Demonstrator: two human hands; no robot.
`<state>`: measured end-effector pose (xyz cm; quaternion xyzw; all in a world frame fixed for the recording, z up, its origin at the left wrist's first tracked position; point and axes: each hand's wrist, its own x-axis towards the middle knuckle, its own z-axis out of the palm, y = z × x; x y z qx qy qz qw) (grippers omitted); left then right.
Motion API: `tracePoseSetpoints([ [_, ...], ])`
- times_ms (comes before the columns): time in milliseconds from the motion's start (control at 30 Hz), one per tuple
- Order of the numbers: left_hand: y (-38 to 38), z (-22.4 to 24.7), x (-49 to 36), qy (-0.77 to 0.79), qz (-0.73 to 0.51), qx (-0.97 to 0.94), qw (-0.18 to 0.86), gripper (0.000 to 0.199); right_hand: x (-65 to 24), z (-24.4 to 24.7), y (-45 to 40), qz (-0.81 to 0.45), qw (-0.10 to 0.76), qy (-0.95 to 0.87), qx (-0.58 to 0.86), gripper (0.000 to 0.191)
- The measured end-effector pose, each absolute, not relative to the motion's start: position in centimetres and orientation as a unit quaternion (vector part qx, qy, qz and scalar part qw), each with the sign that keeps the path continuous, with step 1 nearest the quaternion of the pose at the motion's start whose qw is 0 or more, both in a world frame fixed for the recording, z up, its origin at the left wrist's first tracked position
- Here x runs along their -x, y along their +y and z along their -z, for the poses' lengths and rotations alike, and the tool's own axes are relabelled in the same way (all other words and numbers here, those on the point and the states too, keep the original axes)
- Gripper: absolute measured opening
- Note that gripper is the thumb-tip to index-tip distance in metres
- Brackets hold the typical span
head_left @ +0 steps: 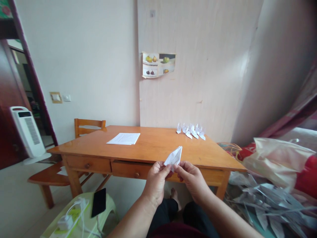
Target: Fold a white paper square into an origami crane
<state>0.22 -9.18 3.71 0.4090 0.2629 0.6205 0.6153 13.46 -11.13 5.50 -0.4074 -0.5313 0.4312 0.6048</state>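
A folded piece of white paper, pointed toward the top, is held up in front of the table's near edge. My left hand pinches its lower left part between thumb and fingers. On the lower right, my right hand grips the same paper, its thumb close to the left thumb. The fingers behind the paper are partly hidden. Farther back on the wooden table stand several folded white paper figures in a group. A stack of printed sheets lies on the table's left side.
At lower left, a pale green stool carries a black phone and white chargers with cables. A wooden bench and chair stand to the left. Bags and a silvery heap crowd the right side.
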Motion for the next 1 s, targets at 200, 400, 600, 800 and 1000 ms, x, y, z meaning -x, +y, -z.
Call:
tracePoseSetpoints([
  [200, -9.63, -4.1, -0.5, 0.26, -0.626, -0.41, 0.611, 0.035, -13.07, -6.13, -11.27, -0.42, 0.623, -0.523, 0.401, 0.035],
  [400, -9.45, -3.94, -0.69, 0.251, -0.625, -0.424, 0.606, 0.032, -13.21, -5.92, -11.04, -0.424, 0.635, -0.508, 0.398, 0.035],
  [600, -9.4, -3.86, -0.77, 0.238, -0.623, -0.425, 0.612, 0.03, -13.26, -6.24, -11.17, -0.427, 0.64, -0.506, 0.389, 0.036],
  [800, -9.35, -3.71, -0.86, 0.239, -0.619, -0.423, 0.617, 0.029, -13.58, -6.15, -10.93, -0.417, 0.649, -0.502, 0.391, 0.032],
  [1000, -9.45, -3.55, -0.91, 0.238, -0.615, -0.433, 0.615, 0.025, -14.0, -5.99, -10.77, -0.42, 0.65, -0.5, 0.389, 0.032],
])
